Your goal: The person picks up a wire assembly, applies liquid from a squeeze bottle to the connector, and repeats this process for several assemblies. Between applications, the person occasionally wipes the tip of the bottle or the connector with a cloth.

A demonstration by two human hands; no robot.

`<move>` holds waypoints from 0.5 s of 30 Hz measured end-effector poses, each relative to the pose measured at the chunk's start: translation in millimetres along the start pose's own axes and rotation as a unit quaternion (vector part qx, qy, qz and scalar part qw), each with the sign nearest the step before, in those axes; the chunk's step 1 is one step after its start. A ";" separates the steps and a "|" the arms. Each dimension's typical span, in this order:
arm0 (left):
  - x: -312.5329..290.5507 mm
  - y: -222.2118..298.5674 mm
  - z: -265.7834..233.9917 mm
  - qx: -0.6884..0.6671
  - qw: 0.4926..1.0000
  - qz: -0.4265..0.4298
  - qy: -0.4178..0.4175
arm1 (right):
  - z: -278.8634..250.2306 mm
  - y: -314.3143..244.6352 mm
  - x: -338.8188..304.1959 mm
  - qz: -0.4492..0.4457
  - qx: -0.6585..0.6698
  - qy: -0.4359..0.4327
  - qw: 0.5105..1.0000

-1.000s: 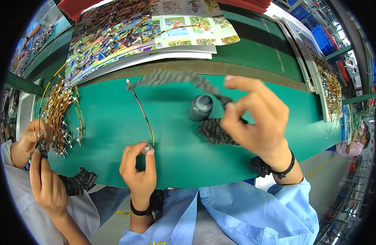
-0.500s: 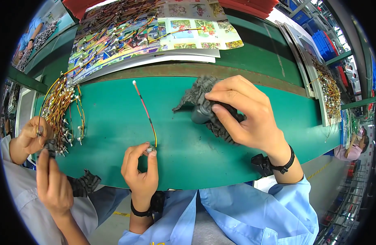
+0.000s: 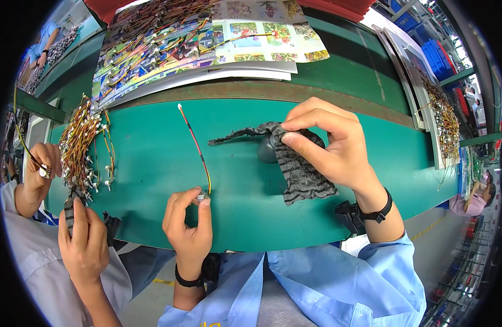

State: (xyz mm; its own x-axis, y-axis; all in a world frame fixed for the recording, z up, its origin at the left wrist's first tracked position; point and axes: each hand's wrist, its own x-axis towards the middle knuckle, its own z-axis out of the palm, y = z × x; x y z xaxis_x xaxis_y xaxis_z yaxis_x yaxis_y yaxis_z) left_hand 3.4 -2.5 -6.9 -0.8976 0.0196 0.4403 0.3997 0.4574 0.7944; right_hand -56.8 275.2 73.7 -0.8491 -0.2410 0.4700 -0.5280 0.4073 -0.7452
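Between thumb and fingertips my left hand (image 3: 188, 223) pinches the small round metal end of a wire lead (image 3: 201, 158). Its red, black and yellow wires run up across the green bench to a white connector. My right hand (image 3: 332, 147) is closed on a dark grey striped cloth (image 3: 305, 177), which hangs from the fingers with one strip stretched to the left. Beside and partly behind the cloth is a dark grey rounded object (image 3: 266, 151); its kind is not clear.
At left, a co-worker's hands (image 3: 83, 248) hold a similar cloth and a wire lead near a heap of leads (image 3: 79, 144). More leads lie on printed sheets (image 3: 272, 46) at the back. A board with piled leads (image 3: 444, 122) stands at right.
The cloth in my right hand has gone from bunched up to hanging spread out. My left hand keeps its pinch in almost the same place. The co-worker's hands have shifted.
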 end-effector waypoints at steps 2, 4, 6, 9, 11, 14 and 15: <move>0.1 0.4 -0.1 0.000 1.000 -0.001 -0.002 | 0.4 1.2 0.1 0.005 0.008 -0.001 1.000; 0.0 0.5 -1.0 -0.001 1.000 -0.003 -0.004 | 1.7 3.7 1.6 0.033 0.045 -0.006 0.998; 0.3 0.5 -1.4 -0.003 1.000 -0.004 -0.003 | 1.9 6.0 3.3 0.046 0.064 -0.008 0.997; 0.0 0.7 -1.4 -0.007 1.000 -0.005 -0.003 | -0.3 8.8 3.8 0.103 0.123 -0.017 0.987; 0.8 1.0 -1.9 0.001 1.000 0.007 -0.004 | -0.7 8.0 4.0 0.129 0.148 -0.021 0.980; 1.9 2.3 -2.7 -0.001 1.000 0.004 -0.004 | -0.8 6.3 7.5 0.185 0.195 -0.029 0.963; 0.6 1.9 -3.1 -0.006 1.000 -0.004 -0.004 | -1.0 6.1 9.3 0.220 0.241 -0.024 0.945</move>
State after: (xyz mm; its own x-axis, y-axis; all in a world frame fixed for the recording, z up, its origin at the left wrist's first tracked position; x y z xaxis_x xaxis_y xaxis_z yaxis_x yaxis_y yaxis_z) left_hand 4.1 -4.4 -3.8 -0.9025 0.0231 0.4301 0.3941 0.4471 0.8030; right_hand -67.9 276.3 74.1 -0.9813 -0.1855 0.0513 -0.0579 0.0305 -0.9979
